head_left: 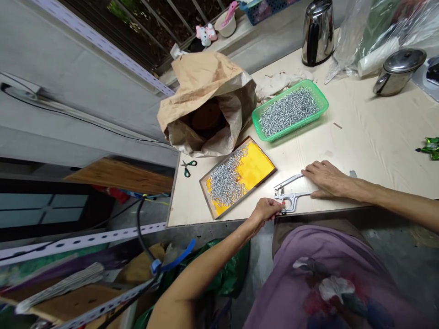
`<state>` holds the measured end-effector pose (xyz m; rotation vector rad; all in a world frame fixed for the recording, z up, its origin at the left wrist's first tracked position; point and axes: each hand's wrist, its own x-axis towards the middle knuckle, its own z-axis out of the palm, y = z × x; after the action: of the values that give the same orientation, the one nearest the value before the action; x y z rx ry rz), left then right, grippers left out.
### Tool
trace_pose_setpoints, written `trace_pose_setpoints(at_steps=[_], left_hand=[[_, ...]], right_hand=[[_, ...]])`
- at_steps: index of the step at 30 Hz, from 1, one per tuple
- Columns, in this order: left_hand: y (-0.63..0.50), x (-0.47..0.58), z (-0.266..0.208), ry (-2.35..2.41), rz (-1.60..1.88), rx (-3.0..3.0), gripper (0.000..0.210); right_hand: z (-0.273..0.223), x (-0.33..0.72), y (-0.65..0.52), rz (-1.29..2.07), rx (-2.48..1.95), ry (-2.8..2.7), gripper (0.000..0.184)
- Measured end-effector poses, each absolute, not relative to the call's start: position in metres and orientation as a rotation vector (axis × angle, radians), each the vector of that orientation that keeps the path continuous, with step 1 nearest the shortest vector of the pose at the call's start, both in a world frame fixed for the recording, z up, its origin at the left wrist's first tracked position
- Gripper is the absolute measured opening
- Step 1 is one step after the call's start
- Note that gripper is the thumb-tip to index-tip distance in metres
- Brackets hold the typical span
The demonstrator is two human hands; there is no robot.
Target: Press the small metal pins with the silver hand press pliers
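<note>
A silver hand-press plier (293,197) lies near the table's front edge, its two long handles pointing right. My right hand (327,180) is closed over the handle ends. My left hand (266,210) pinches at the plier's jaw, where a small red bit shows; what its fingertips hold is too small to make out. Left of the plier is a shallow tray (270,172) with a yellow bottom, with many small silver metal pieces (224,183) heaped toward its left side. Behind it, a green plastic basket (291,128) is filled with similar small metal pieces (290,109).
An open brown paper bag (206,87) stands behind the tray. Green-handled scissors (188,168) lie at the table's left end. A steel kettle (317,34), a lidded steel cup (399,71) and clear plastic bags (373,36) stand at the back right.
</note>
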<state>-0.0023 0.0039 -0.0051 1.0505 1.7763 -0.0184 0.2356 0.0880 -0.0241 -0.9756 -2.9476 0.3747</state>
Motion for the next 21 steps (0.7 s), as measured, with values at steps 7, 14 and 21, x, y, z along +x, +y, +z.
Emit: trace_pose_setpoints(at_steps=[7, 14, 21], left_hand=[[0.008, 0.029, -0.011, 1.632, 0.132, 2.274, 0.031], [0.049, 0.052, -0.027, 1.352, -0.038, 2.481, 0.061], [0.048, 0.051, -0.026, 1.26, -0.101, 2.496, 0.023]], right_hand=[[-0.017, 0.235, 0.076, 0.42, -1.064, -2.903, 0.045], [-0.017, 0.235, 0.074, 0.455, -1.147, -2.846, 0.059], [-0.021, 0.23, 0.063, 0.405, -1.248, -2.835, 0.022]])
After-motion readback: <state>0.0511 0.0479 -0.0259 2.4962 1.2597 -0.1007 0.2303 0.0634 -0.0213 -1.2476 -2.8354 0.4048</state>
